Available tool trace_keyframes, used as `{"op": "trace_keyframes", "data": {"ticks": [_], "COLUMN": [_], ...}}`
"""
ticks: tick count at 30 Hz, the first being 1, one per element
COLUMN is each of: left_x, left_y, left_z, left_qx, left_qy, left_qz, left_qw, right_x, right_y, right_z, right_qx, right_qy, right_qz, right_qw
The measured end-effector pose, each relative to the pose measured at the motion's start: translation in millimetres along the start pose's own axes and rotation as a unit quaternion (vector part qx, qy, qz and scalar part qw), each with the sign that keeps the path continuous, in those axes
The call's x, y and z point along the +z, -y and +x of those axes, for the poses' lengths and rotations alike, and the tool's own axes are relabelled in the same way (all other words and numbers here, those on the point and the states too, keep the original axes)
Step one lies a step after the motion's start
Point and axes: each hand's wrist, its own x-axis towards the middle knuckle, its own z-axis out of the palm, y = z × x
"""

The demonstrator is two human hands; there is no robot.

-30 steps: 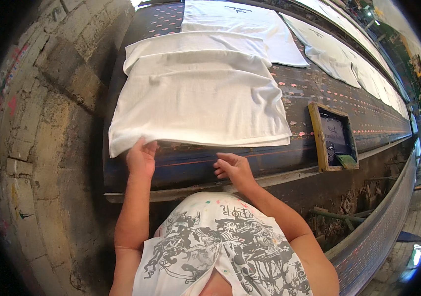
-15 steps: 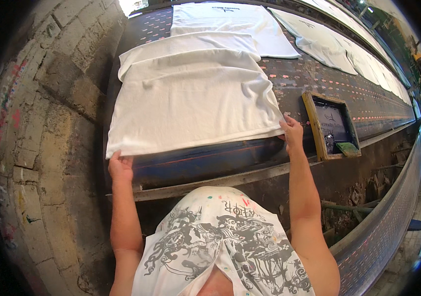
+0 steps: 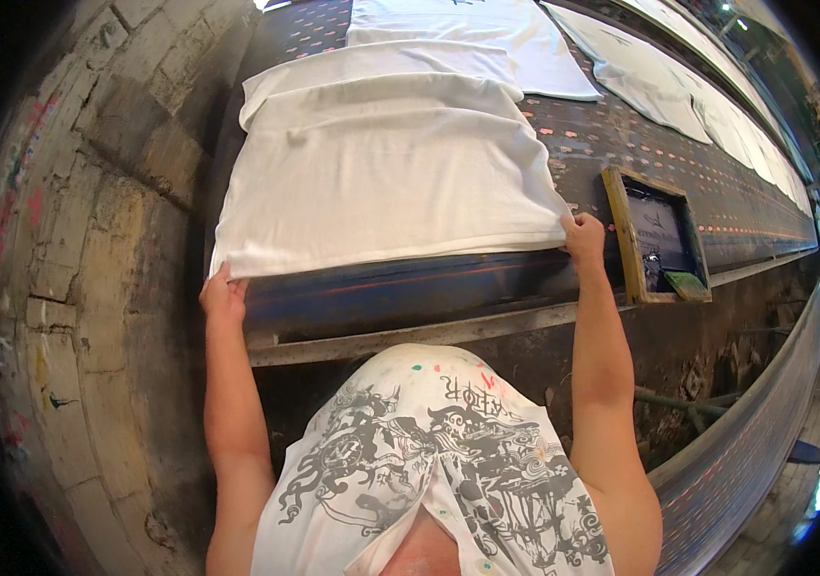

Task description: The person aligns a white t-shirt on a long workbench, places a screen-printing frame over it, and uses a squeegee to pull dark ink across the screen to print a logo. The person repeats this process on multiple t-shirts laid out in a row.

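Observation:
A white T-shirt (image 3: 391,182) lies across the dark printing table, its hem toward me and its far part in folds. My left hand (image 3: 225,294) pinches the near left corner of the hem. At the near right corner my right hand (image 3: 584,237) is closed on the cloth, fingers partly hidden. Between the two hands the hem runs nearly straight along the table's near edge. To the right of my right hand rests a wooden-framed printing screen (image 3: 658,238), with dark ink and a green-edged squeegee (image 3: 687,285) inside it.
Beyond the shirt lies another white shirt (image 3: 487,43) with a dark print. More white shirts (image 3: 645,86) line the table's far right side. A block wall (image 3: 112,250) stands close on the left. A second long table (image 3: 736,480) runs along the lower right.
Both hands still hold the hem corners. The right hand has shifted slightly right and its grip has closed more; the hem looks stretched wider. The whole view has shifted a little.

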Motion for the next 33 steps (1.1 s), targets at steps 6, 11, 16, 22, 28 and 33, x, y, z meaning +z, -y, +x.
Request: {"op": "trace_keyframes", "data": {"ticks": [6, 11, 16, 22, 28, 33], "left_x": [2.8, 5.0, 9.8, 34.2, 31.4, -2.0], "left_y": [-0.2, -15.4, -33.7, -81.7, -116.6, -95.5], "left_z": [0.0, -9.1, -10.5, -48.3, -83.2, -98.0], "left_qx": [-0.004, -0.023, 0.032, 0.128, 0.156, 0.117], "left_qy": [0.002, 0.010, 0.033, 0.066, 0.086, 0.118], "left_qz": [0.004, 0.035, 0.157, 0.175, 0.108, 0.224], "left_qw": [1.000, 0.999, 0.986, 0.974, 0.978, 0.960], "right_x": [-11.5, 6.9, 7.6, -31.6, -66.5, -66.1], "right_y": [-15.4, 14.4, 17.2, 52.2, 69.5, 51.6], "right_z": [-9.6, -30.1, -25.5, -12.4, -3.2, -27.9], "right_qx": [0.047, 0.031, 0.013, -0.092, -0.100, -0.078], "right_qy": [0.023, 0.028, 0.012, 0.033, 0.044, 0.062], "right_qz": [0.046, 0.060, 0.146, 0.212, 0.253, 0.149], "right_qw": [0.998, 0.997, 0.989, 0.972, 0.961, 0.984]}}
